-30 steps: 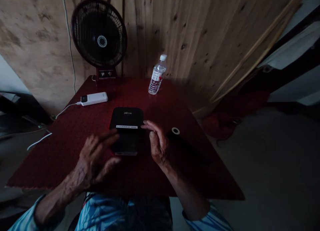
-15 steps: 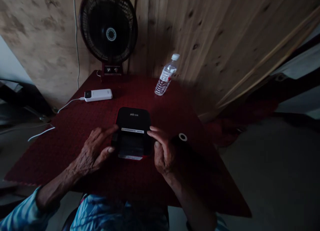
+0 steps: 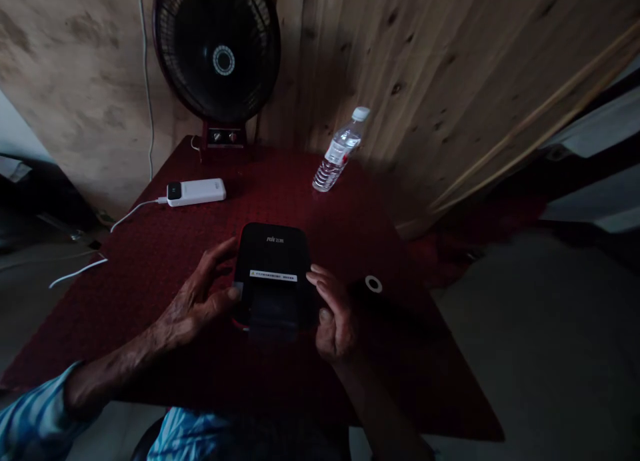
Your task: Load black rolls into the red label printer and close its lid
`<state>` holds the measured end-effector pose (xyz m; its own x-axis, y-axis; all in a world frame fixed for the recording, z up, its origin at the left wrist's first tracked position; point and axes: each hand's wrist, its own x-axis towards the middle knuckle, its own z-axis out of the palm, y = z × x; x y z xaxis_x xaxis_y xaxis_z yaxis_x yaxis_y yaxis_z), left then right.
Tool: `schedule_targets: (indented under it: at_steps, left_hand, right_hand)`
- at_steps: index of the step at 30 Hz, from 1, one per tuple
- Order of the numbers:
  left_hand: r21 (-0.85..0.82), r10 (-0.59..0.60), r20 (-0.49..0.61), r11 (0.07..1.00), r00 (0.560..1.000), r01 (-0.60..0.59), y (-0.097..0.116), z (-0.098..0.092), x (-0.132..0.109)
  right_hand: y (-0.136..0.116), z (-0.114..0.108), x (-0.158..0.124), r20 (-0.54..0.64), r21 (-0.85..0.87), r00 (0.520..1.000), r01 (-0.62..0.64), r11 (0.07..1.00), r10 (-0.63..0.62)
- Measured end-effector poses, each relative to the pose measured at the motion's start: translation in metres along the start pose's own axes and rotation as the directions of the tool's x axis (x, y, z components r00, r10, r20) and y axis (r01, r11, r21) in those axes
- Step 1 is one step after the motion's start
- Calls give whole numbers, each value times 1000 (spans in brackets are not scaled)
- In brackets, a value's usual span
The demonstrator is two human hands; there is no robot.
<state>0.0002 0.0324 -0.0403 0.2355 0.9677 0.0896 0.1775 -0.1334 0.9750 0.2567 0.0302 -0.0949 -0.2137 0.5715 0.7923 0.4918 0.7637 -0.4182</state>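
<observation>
A black box-like case with rounded corners, a light logo, a white warning strip and red showing along its edge is on the dark red table. My left hand is beside its left edge, fingers stretched and apart, with the thumb tip at the lower left side. At the right edge, the fingertips of my right hand touch or nearly touch the case. Those fingers are extended, with the thumb below them. The lower front of the case is dark and hard to make out.
A white power bank with a cable lies at the back left of the table. Behind it stands a black fan. A clear water bottle stands at the back. Right of my hand lies a dark object with a white ring.
The case now looks larger and slightly lower, and the pale label at its bottom edge no longer shows. My left fingers have spread away from its side. The view has shifted a little.
</observation>
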Motion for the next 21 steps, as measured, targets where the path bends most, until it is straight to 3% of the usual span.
schedule_targets:
  at_steps: [3,6,14,17,21]
  left_hand:
    - [-123,-92,67,987,994,99,3,4,0]
    - [-180,-170,65,967,983,179,3,7,-1]
    - [-222,-192,57,954,980,200,2,9,-1]
    - [-219,-206,33,953,978,208,6,11,0]
    - [-323,-214,39,922,976,215,7,14,2]
  right_hand:
    - [7,-2,-3,-53,-31,998,-21,999,20]
    - [16,-2,-8,-81,-101,994,-81,992,73]
    - [26,14,-27,-19,-42,954,-300,953,299]
    - [27,15,-30,-32,15,905,-423,906,423]
    - [31,19,-23,19,108,778,-626,772,628]
